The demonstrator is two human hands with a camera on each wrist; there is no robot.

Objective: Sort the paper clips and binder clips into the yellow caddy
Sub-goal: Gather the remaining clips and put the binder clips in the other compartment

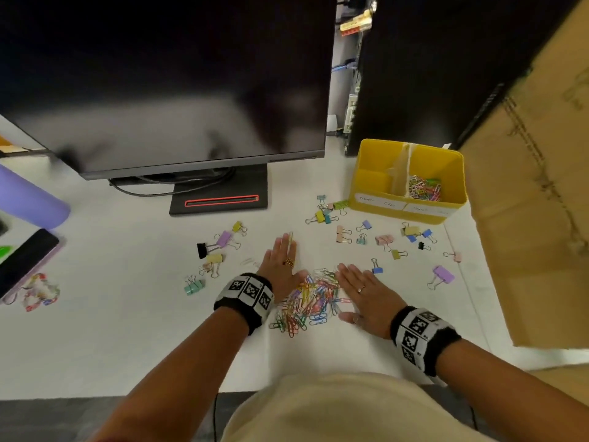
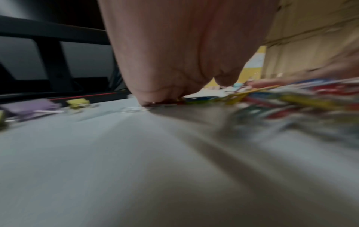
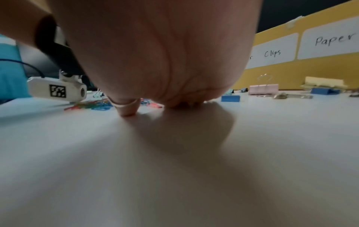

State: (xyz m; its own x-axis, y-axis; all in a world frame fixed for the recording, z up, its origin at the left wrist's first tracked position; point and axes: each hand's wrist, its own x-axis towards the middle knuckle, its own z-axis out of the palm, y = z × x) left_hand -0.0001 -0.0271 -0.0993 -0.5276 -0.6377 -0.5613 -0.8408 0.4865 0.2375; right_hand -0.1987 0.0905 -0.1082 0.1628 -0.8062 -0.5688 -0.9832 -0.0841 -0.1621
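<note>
A heap of coloured paper clips (image 1: 310, 301) lies on the white desk between my two hands. My left hand (image 1: 282, 266) lies flat on the desk at the heap's left, fingers straight, with a lone pale clip (image 1: 290, 240) at its fingertips. My right hand (image 1: 363, 291) lies flat at the heap's right edge, palm down. The yellow caddy (image 1: 366, 186) stands at the back right; its right compartment holds paper clips (image 1: 425, 188). Binder clips (image 1: 344, 234) in several colours are scattered between hands and caddy, and more (image 1: 220, 244) lie to the left. The right wrist view shows the caddy's labels (image 3: 272, 53).
A dark monitor (image 1: 178, 84) on its stand (image 1: 220, 199) fills the back left. A cardboard box (image 1: 535, 218) stands close on the right. A purple bottle (image 1: 28, 196), a phone (image 1: 25, 260) and a small clip tangle (image 1: 38, 291) lie far left.
</note>
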